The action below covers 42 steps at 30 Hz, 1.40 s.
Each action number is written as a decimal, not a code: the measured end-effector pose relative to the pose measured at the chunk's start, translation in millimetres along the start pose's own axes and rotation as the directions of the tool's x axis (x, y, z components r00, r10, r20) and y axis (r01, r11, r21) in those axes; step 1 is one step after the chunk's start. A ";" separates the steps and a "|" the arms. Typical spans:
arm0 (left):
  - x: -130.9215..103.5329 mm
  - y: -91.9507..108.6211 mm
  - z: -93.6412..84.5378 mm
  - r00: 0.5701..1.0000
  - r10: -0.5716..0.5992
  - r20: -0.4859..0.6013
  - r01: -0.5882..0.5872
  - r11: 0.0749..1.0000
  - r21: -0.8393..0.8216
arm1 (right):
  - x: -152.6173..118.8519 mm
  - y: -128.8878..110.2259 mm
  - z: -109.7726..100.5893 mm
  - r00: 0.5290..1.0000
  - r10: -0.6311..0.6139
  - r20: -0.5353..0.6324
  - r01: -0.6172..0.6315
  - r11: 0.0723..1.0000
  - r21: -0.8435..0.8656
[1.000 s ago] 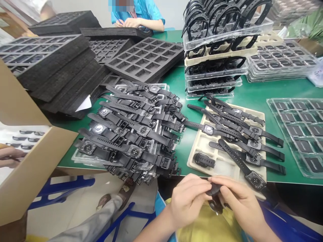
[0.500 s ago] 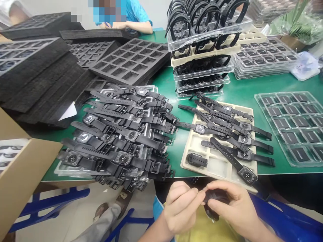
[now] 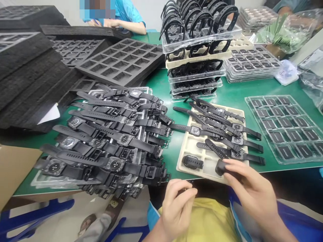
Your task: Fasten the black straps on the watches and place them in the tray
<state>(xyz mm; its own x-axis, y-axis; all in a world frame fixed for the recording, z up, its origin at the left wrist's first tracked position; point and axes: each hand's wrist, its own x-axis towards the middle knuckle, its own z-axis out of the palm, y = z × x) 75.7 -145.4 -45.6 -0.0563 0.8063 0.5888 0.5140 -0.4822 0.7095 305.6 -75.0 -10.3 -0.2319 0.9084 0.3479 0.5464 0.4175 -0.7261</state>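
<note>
Head view, and the right hand (image 3: 248, 185) has its fingers clamped on a small dark folded-strap watch (image 3: 220, 167), right over the near edge of the cream moulded tray (image 3: 193, 144)! Another folded black watch (image 3: 193, 162) sits in that tray's near-left compartment, with open-strapped black watches (image 3: 237, 127) sprawled across the far compartments. Left hand (image 3: 178, 205), fingertips together; can't tell if they grip anything. Off right, a clear plastic tray (image 3: 261, 134) holds black square pieces (image 3: 278, 137).

Bright, cool indoor light, source out of view — pale sheen on the green counter (image 3: 233, 95), glints on the clear tray (image 3: 259, 126), deep shadow below. Stretched and smeared toward the edges — slightly blurred around the right hand (image 3: 252, 188), pixelated at top left.
</note>
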 end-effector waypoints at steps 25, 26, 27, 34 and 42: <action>-3.7 2.0 7.2 0.996 -0.018 0.085 0.030 0.989 -0.146 | -10.1 27.7 -36.7 0.902 0.404 0.151 -0.286 0.823 -0.491; -4.2 2.5 7.3 0.996 -0.023 0.084 0.034 0.990 -0.138 | -10.5 28.4 -40.3 0.887 0.442 0.135 -0.346 0.830 -0.438; -4.3 3.1 7.8 0.996 -0.024 0.084 0.035 0.991 -0.132 | -10.6 29.2 -44.5 0.873 0.476 0.107 -0.413 0.837 -0.359; 2.9 5.2 15.6 0.993 -0.016 0.120 0.035 0.987 -0.158 | -4.4 21.0 -57.5 0.726 0.687 -0.034 -0.400 0.462 0.791; -24.0 -12.4 42.8 0.980 0.010 0.199 0.011 0.995 -0.104 | -12.3 -32.9 4.3 0.681 0.547 0.486 -0.545 -0.065 0.836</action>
<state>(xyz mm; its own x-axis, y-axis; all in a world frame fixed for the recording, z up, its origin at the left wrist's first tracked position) 107.3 -144.1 -85.1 0.1202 0.8533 0.5073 0.4216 -0.5065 0.7521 287.0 -99.8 6.8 -0.2507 0.8578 -0.4486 -0.5817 -0.5039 -0.6385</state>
